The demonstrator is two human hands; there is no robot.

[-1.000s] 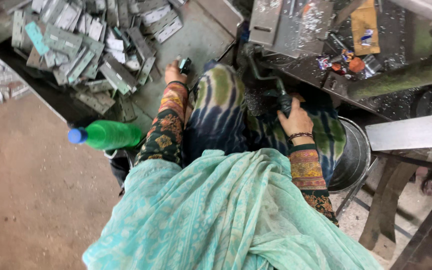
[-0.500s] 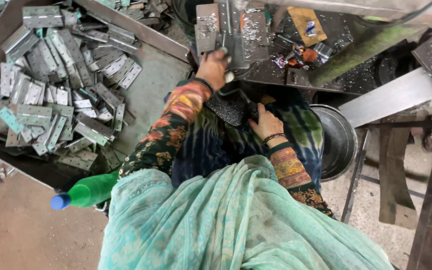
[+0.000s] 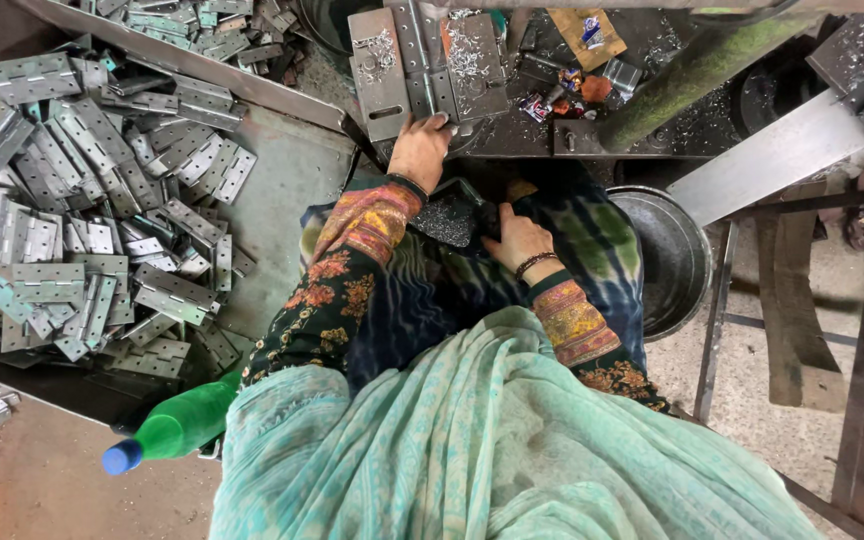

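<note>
My left hand [image 3: 419, 150] reaches forward to the machine table, its fingers resting on the lower edge of a grey metal hinge plate [image 3: 380, 70] that lies among metal shavings. My right hand [image 3: 518, 240], with a bead bracelet at the wrist, rests on my lap, fingers curled over a dark cloth heaped with metal shavings [image 3: 447, 220]. Whether that hand grips anything is not visible. Both arms wear patterned floral sleeves, and a pale green shawl covers my lap.
A big pile of grey metal hinges [image 3: 82, 220] fills a tray at the left. A green plastic bottle with a blue cap [image 3: 177, 428] lies at the lower left. A round metal basin [image 3: 667, 250] sits right of my knees. Angle-iron frame bars [image 3: 772, 160] stand at the right.
The view has tilted forward and left. My left hand rose from beside my knee to the hinge plate on the machine table. My right hand stayed on my lap.
</note>
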